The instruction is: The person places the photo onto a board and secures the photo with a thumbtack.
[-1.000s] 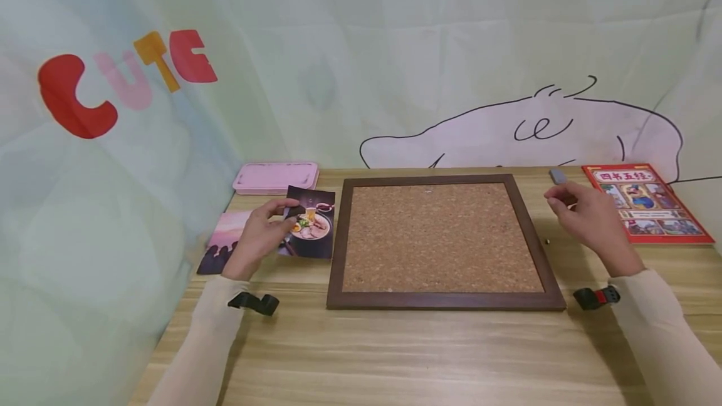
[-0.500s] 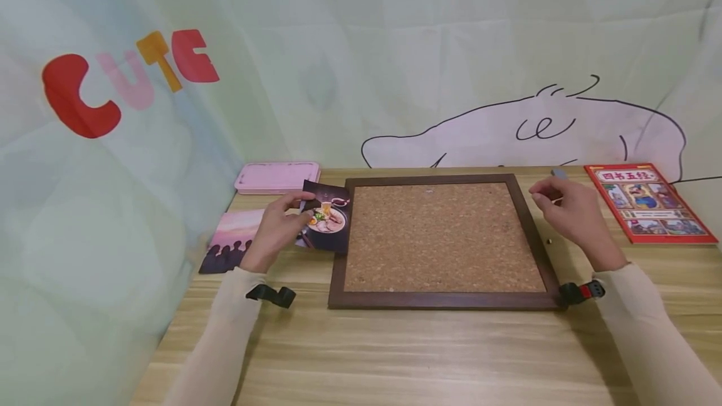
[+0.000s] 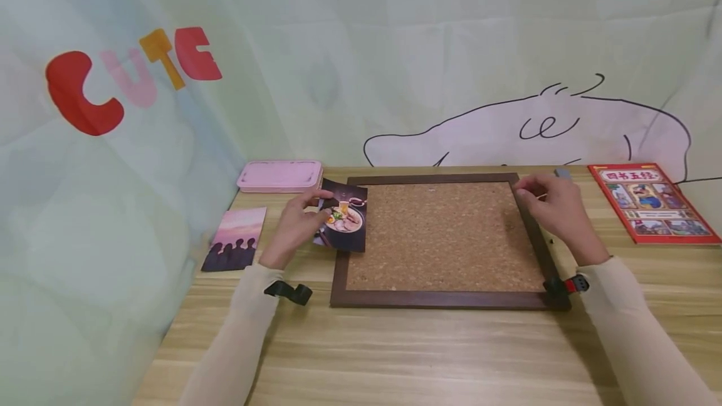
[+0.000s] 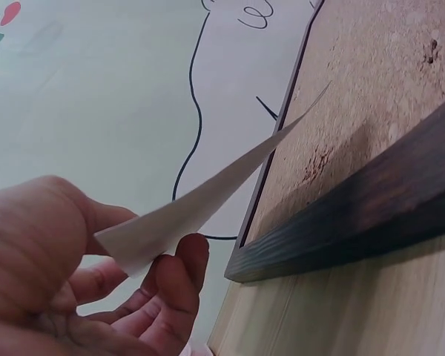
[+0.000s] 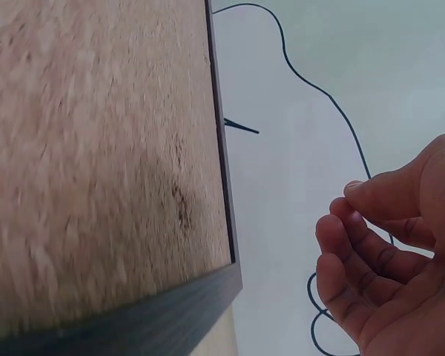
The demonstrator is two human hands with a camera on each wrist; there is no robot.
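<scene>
A: What is the left hand doing?

B: It pinches a photo card showing a bowl of noodles, thumb on top and fingers underneath. The card is lifted off the bench, and its far edge reaches over the left rail of the cork board. The left wrist view shows the card edge-on, tilted up from the fingers toward the board's dark frame.

A: And the right hand?

B: It hovers over the board's far right corner, fingers curled in with thumb and fingertips drawn together. In the right wrist view the fingers are bent toward the palm; whether they hold something small I cannot tell.

A: What lies around the hands?

B: Just outside the left hand, a second card with dark silhouettes under a pink sky lies flat on the bench. Beyond that hand sits a pink case against the printed backdrop. Outside the right hand lies a red book, and just beyond its knuckles a small grey object. A tiny dark speck lies on the bench beside the right wrist.
</scene>
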